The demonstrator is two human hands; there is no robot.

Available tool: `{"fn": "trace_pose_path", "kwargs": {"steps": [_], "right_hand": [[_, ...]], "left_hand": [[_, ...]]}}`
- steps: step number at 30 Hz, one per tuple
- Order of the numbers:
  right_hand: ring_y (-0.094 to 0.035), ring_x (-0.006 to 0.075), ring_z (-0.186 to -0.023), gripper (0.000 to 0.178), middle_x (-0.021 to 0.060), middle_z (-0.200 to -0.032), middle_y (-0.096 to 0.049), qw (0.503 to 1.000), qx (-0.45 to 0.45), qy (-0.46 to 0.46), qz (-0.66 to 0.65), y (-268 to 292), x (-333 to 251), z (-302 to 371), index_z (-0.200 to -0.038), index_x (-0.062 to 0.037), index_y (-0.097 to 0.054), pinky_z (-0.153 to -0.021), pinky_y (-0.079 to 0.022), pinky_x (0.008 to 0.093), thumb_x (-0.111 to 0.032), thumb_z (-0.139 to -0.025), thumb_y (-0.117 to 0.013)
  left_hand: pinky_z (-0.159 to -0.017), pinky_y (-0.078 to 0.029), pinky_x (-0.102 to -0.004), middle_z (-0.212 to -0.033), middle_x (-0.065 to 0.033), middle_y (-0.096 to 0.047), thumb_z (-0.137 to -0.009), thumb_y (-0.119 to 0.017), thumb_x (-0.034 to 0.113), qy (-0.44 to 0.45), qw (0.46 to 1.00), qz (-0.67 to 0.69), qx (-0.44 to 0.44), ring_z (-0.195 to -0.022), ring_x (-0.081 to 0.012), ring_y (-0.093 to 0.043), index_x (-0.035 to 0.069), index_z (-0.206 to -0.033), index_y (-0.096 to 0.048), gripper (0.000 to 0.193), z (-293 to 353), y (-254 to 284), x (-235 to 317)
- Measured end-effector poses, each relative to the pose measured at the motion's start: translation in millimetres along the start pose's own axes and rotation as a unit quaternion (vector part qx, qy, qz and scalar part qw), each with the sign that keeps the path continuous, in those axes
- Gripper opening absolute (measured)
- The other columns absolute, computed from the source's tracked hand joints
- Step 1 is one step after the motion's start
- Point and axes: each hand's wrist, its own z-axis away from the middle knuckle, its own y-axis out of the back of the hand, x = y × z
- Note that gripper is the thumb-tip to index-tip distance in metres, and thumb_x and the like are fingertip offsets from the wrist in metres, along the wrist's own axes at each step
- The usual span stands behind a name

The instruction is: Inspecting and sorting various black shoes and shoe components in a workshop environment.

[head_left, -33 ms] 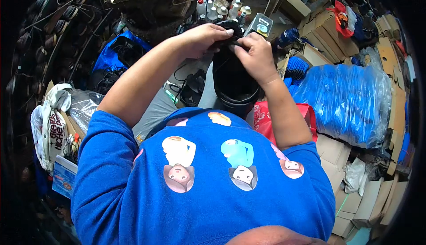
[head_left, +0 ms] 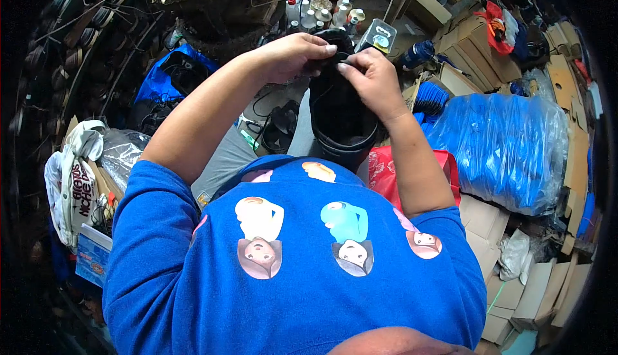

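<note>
Pinching a black piece (head_left: pixel 343 56) between thumb and fingers, the left hand (head_left: pixel 304 52) and the right hand (head_left: pixel 374 86) nearly meet at the fingertips; the piece is dark, and much of its edge is hidden by them. It sits above the far side of a black container (head_left: pixel 347 145), whose curved near rim lies close to the front of the blue shirt (head_left: pixel 309 226). The forearms spread wide, leaving a wedge of room between them over the container's dark mouth. A metal tin (head_left: pixel 378 36) stands just beyond the right hand, crowding that side, with bottles (head_left: pixel 322 15) farther off. A red bag (head_left: pixel 415 169) lies beside the container, under the right forearm; a plastic-wrapped blue bundle (head_left: pixel 496 152) lies farther right.
</note>
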Motion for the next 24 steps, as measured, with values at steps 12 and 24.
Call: {"fn": "trace_pose_path", "kwargs": {"steps": [12, 24], "right_hand": [[-0.053, 0.0194, -0.08, 0.023, 0.0091, -0.084, -0.054, 0.989, -0.088, -0.029, -0.118, 19, 31, 42, -0.087, -0.0013, -0.064, -0.072, -0.042, 0.0299, -0.024, -0.08, -0.063], [-0.053, 0.0216, -0.102, 0.074, 0.0207, -0.12, -0.05, 0.932, -0.185, -0.182, -0.252, -11, 12, 74, -0.139, -0.0049, -0.025, -0.089, -0.039, 0.0303, -0.027, -0.081, -0.064]], "left_hand": [[-0.062, -0.046, -0.0228, -0.076, -0.0005, -0.062, -0.082, -0.065, 0.015, -0.128, 0.967, -0.124, 0.184, -0.068, -0.0079, -0.056, 0.001, -0.093, -0.063, 0.018, -4, 36, -44], [-0.066, -0.053, -0.0336, -0.098, -0.0116, -0.058, -0.077, -0.055, 0.007, 0.068, 0.977, 0.16, 0.126, -0.08, -0.0208, -0.061, 0.006, -0.12, -0.041, 0.045, 43, -4, -119]]}}
